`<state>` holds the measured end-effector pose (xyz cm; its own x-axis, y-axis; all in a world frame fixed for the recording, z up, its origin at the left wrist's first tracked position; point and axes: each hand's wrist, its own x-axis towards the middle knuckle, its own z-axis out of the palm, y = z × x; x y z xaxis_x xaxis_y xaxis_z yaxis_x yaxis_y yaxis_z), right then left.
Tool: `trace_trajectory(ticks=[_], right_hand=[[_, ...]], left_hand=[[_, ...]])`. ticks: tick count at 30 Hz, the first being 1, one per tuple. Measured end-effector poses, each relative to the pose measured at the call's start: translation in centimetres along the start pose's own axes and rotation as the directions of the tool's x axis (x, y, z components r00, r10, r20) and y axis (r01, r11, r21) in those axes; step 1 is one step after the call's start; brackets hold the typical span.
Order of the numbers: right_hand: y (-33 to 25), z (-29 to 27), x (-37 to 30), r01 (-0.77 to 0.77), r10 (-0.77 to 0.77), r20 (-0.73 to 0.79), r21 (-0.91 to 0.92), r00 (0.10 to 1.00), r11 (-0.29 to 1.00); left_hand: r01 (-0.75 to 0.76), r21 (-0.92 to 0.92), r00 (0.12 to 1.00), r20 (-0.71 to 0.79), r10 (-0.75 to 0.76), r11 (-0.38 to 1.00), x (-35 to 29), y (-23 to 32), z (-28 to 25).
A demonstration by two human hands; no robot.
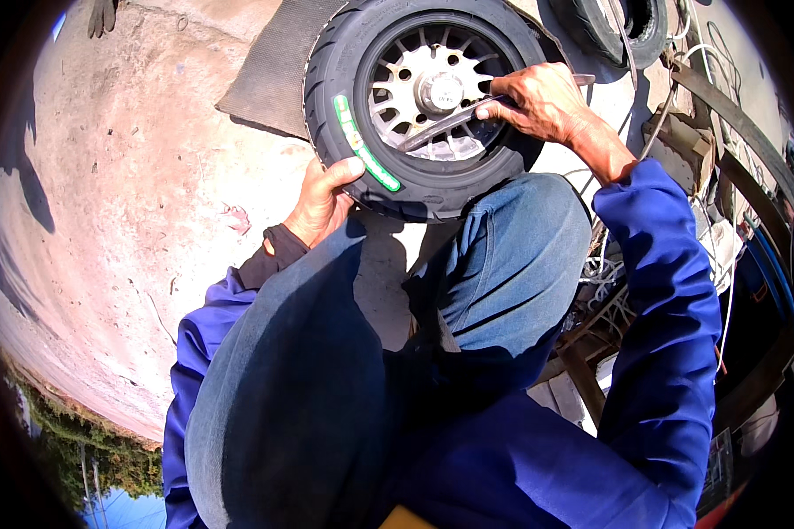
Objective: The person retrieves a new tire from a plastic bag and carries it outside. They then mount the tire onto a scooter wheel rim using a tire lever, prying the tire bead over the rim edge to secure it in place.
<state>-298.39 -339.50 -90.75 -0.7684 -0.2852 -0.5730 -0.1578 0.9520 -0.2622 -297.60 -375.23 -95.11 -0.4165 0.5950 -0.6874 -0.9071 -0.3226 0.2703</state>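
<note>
A small black tyre [333, 97] on a silver multi-spoke wheel rim [406, 84] lies flat in front of my knees, with a green-edged sticker on its near left sidewall. My right hand [538, 101] is closed around a metal tyre lever [445, 125], which slants across the rim. The lever's lower-left tip meets the near inner edge of the rim by the tyre bead; its other end sticks out past my knuckles. My left hand [325, 196] grips the tyre's near left edge, thumb on the sidewall and the other fingers partly hidden beneath.
A dark textured mat [260, 79] lies partly beneath the wheel. Another black tyre [591, 31] rests at the far right. Along the right side are a metal frame [737, 110], tangled white cords [604, 269] and blue hoses [772, 264]. A dark glove [102, 16] lies at the far left.
</note>
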Motion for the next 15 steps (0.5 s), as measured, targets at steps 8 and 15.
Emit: trace_trajectory(ticks=[8,15], right_hand=[[-0.6,-0.3,0.6,0.0,0.0,0.009,0.051,1.0,0.999],[-2.0,-0.7,1.5,0.003,-0.005,0.06,0.034,0.998,0.999]], left_hand=[[0.008,0.065,1.0,-0.019,-0.007,0.998,0.5,0.1,0.1],[-0.015,0.08,0.999,-0.027,0.018,0.997,0.6,-0.1,-0.5]])
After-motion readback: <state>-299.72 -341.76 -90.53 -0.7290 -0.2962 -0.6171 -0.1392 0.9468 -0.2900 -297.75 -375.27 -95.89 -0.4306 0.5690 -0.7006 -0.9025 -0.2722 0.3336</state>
